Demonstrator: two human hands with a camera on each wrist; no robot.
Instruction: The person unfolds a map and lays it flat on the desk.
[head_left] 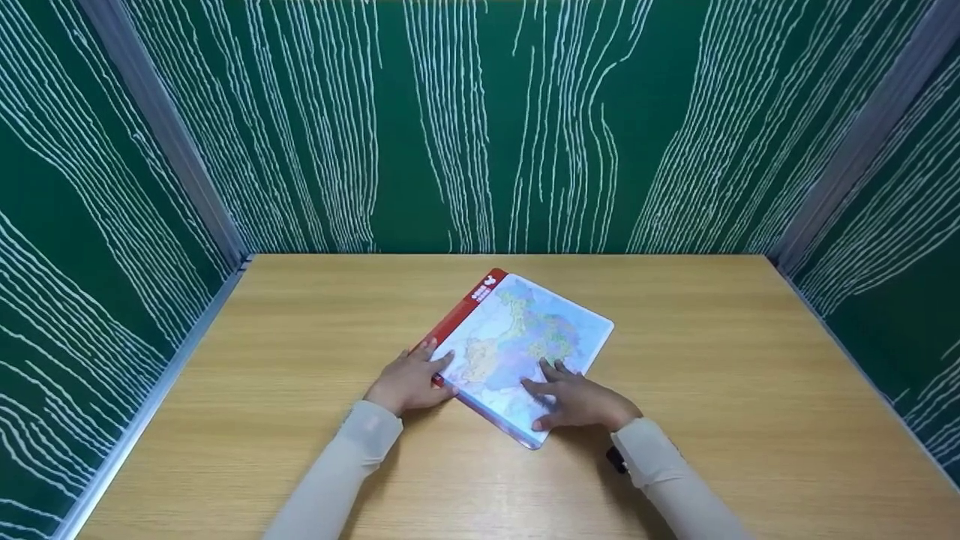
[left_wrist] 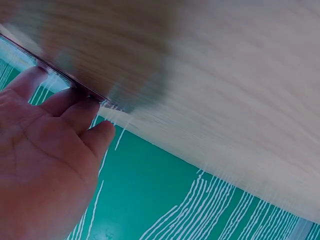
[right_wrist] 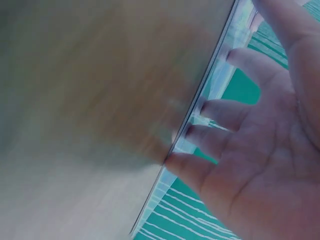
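A thin rectangular map (head_left: 517, 330) with a red strip (head_left: 454, 318) along one long side lies slanted on the table. My left hand (head_left: 411, 381) rests at its lower left corner, fingers spread over the red strip and the printed face. Lower on the right, my right hand (head_left: 574, 397) has its fingers spread on the map near the right edge. In the left wrist view, the fingertips of the left hand (left_wrist: 47, 145) touch the map's thin side. Extended fingers of the right hand (right_wrist: 260, 135) lie on the map (right_wrist: 216, 82) in the right wrist view.
The wooden table (head_left: 300, 322) reaches to green walls (head_left: 390, 150) with wavy white lines at the back and sides. Grey metal posts (head_left: 169, 135) stand at the back corners. A small black item (head_left: 616, 460) sits at the right wrist.
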